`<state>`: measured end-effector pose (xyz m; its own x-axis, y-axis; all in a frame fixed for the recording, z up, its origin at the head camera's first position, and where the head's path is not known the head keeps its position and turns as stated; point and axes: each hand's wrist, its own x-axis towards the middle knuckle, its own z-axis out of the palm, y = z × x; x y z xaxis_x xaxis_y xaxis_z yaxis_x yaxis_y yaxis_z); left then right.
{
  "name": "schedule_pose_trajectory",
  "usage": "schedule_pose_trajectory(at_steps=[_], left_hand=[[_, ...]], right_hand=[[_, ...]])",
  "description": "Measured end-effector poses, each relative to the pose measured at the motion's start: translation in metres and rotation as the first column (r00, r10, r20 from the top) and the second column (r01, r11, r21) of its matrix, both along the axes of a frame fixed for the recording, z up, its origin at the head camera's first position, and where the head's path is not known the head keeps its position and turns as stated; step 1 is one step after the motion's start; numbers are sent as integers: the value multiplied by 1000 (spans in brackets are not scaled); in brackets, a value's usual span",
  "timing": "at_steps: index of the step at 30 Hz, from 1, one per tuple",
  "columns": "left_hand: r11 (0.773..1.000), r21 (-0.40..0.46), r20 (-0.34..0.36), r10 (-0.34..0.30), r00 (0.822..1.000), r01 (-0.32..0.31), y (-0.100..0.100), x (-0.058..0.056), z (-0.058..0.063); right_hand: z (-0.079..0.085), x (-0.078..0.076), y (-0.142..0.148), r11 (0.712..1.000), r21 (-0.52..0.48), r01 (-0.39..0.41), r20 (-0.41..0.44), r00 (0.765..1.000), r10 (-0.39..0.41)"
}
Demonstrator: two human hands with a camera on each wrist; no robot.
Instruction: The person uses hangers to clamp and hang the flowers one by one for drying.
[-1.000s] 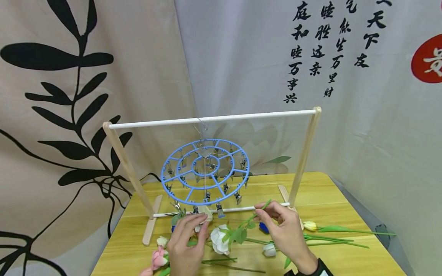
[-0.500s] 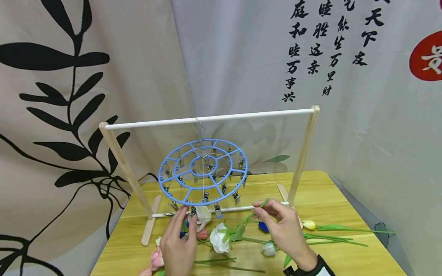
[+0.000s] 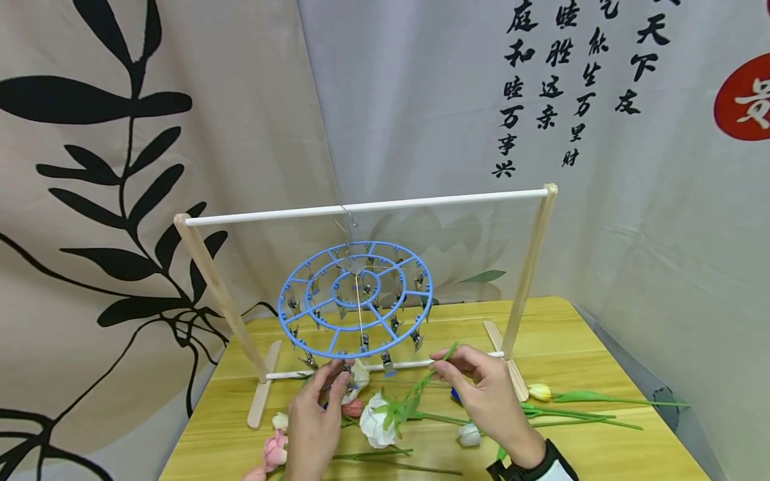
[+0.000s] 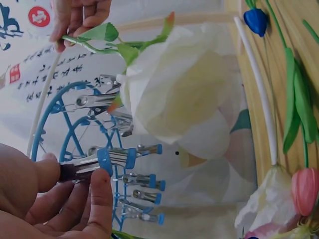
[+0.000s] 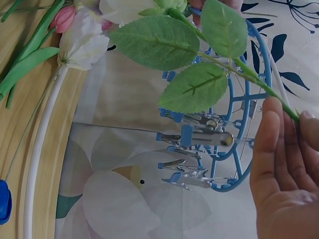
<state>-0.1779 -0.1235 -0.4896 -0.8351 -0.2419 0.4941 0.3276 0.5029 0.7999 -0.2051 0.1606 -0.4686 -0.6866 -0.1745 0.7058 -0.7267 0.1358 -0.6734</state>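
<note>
A blue round clip hanger hangs by a wire hook from the white rod of a wooden stand. At its near rim my left hand pinches a metal clip with blue tips between thumb and fingers. My right hand holds the green stem of a white rose near its end. In the left wrist view the rose faces down past the clips, apart from the pinched clip. Green leaves spread along its stem in the right wrist view.
The stand's wooden posts flank the hanger, with a lower white rod between them. Loose artificial flowers lie on the wooden table: a yellow tulip, a pale tulip, a pink flower and several green stems.
My left hand has moved from the flowers up to the hanger's near rim and now pinches a clip. The right hand, with the rose, has shifted slightly left; the hanger has turned a little.
</note>
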Motion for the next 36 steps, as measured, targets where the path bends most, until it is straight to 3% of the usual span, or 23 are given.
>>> schedule_pose_trajectory(at_steps=[9, 15, 24, 30, 36], left_hand=[[997, 42, 86, -61, 994, 58, 1, -3, 7], [989, 126, 150, -98, 984, 79, 8, -5, 10], [954, 280, 152, -158, 976, 111, 16, -6, 10], [933, 346, 122, -152, 981, 101, 24, -7, 10], [931, 352, 76, -127, 989, 93, 29, -9, 10]], right_hand=[[0, -5, -8, 1000, 9, -18, 8, 1000, 18], [1, -7, -17, 1000, 9, -26, 30, 999, 26], [-5, -11, -29, 999, 18, -46, 115, 992, 44], [-7, -12, -34, 998, 21, -59, 140, 989, 55], [-9, -13, -37, 997, 8, -71, 155, 986, 69]])
